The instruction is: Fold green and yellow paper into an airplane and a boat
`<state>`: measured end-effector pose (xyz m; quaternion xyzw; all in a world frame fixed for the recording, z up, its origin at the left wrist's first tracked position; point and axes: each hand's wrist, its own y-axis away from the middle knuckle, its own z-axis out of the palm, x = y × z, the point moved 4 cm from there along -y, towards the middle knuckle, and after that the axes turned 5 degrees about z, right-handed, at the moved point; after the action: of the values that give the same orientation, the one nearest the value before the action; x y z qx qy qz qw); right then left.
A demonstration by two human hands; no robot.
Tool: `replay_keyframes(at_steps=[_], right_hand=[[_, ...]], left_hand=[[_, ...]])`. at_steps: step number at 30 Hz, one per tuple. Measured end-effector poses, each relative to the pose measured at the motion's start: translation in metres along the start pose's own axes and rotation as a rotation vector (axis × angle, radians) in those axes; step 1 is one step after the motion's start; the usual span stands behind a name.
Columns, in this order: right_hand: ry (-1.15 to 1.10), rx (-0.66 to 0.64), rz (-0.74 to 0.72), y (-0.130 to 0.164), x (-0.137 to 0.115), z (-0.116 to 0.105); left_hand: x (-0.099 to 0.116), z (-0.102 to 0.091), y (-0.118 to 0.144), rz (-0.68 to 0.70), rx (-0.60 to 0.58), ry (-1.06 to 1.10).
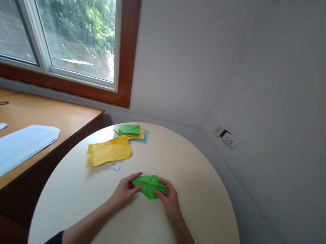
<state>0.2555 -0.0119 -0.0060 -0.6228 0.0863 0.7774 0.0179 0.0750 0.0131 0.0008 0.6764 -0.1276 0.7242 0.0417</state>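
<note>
At the round, pale worktop in my head view, my left hand pinches the left end of a folded, creased green paper, and my right hand grips its right end. Beyond it, to the left, a crumpled yellow sheet partly covers a white paper, with a green-topped paper stack just behind.

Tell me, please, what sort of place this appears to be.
Probably a corner of an office or study: a round pale table stands beside a wood-coloured desk with a stack of papers on it, near a window that shows greenery outside.
</note>
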Motion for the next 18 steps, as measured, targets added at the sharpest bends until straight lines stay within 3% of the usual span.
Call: replay_keyframes(at_steps=[7,18], right_hand=[[0.009,0.031,0.0,-0.0009,0.0015,-0.0043],[-0.001,0.045,0.019,-0.0017,0.0025,-0.0049]], left_hand=[[0.0084,0.0051,0.0027,-0.018,-0.063,0.048],[0.0074,0.0033,0.0018,-0.017,0.01,0.031]])
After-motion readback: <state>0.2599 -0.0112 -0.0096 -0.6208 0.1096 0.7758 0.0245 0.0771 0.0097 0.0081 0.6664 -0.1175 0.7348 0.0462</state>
